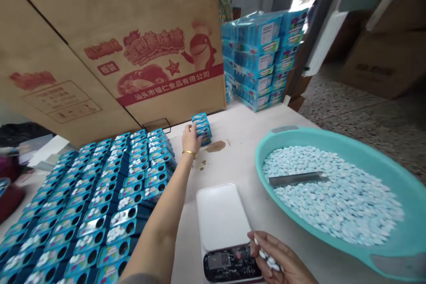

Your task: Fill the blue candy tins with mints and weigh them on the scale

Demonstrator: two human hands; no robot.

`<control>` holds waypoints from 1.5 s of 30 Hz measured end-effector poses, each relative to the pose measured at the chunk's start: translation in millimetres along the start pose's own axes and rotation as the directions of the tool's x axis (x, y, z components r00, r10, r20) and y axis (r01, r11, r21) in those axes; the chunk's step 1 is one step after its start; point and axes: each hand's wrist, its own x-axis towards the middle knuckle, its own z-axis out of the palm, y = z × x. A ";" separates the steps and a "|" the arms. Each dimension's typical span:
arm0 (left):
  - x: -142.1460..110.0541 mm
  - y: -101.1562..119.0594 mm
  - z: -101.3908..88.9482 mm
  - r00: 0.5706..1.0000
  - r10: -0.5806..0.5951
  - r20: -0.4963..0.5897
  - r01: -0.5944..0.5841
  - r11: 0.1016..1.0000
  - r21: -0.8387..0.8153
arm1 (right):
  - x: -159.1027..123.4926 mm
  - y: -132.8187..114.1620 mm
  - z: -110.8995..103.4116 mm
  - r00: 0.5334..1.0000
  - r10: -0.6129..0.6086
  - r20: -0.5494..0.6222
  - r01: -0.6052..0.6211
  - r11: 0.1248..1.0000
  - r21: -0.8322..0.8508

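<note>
My left hand (191,138), with a gold bangle at the wrist, reaches far forward to a short row of small blue boxes (204,130). Its fingers grip the row's left side and top. At the lower right, my right hand (282,259) is curled around several white candy tablets (268,258), beside the display of a white digital scale (223,217). Nothing lies on the scale's plate. To the right, a turquoise basin (336,135) holds a heap of pale blue and white tablets (346,199), with a metal scoop (296,178) lying on top.
Long rows of blue boxes (109,177) with round holes and tablets on their tops fill the left side. A large printed cardboard carton (159,22) stands behind them. Plastic-wrapped blue packs (262,60) are stacked at the back. A brown stain (215,146) marks the table.
</note>
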 end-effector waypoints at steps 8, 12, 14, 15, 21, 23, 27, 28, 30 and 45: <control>-135.7 6.2 -118.8 0.980 -0.001 0.198 -0.081 0.912 0.403 | -10.0 16.5 -9.7 0.998 0.056 0.021 -0.057 0.997 0.053; -177.2 -19.5 -137.0 0.947 -0.196 0.254 -0.010 0.774 0.633 | -19.7 21.5 -8.1 0.996 0.068 0.052 -0.069 0.997 0.022; -184.2 -23.1 -137.0 0.945 -0.148 0.292 -0.072 0.776 0.626 | -26.4 22.5 -4.5 0.996 0.065 0.066 -0.065 0.998 -0.003; -185.5 -19.6 -137.8 0.950 -0.096 0.297 -0.112 0.783 0.612 | -29.2 22.8 -3.4 0.996 0.057 0.070 -0.056 0.998 -0.006; -181.9 61.6 -150.3 0.867 0.150 0.475 -0.384 0.809 0.445 | -33.7 27.3 -18.2 0.996 -0.075 0.047 0.072 0.996 0.060; -179.8 90.7 -143.4 0.788 0.227 0.572 -0.487 0.797 0.356 | -33.9 29.4 -25.8 0.996 -0.080 0.046 0.077 0.994 0.074; -173.7 121.2 -114.2 0.653 0.332 0.680 -0.628 0.740 0.242 | -38.2 31.1 -34.0 0.998 -0.057 0.033 0.053 0.990 0.127; -171.7 123.5 -108.8 0.635 0.335 0.696 -0.639 0.735 0.229 | -39.4 30.8 -34.8 0.998 -0.048 0.028 0.043 0.988 0.151; -169.5 125.4 -104.7 0.632 0.336 0.699 -0.636 0.740 0.220 | -40.9 29.4 -35.4 0.999 -0.019 0.040 0.010 0.979 0.206; -302.7 147.3 -61.8 0.535 0.618 0.576 -0.643 0.740 -0.196 | -35.0 41.9 -43.3 0.971 0.189 0.148 -0.234 0.882 0.408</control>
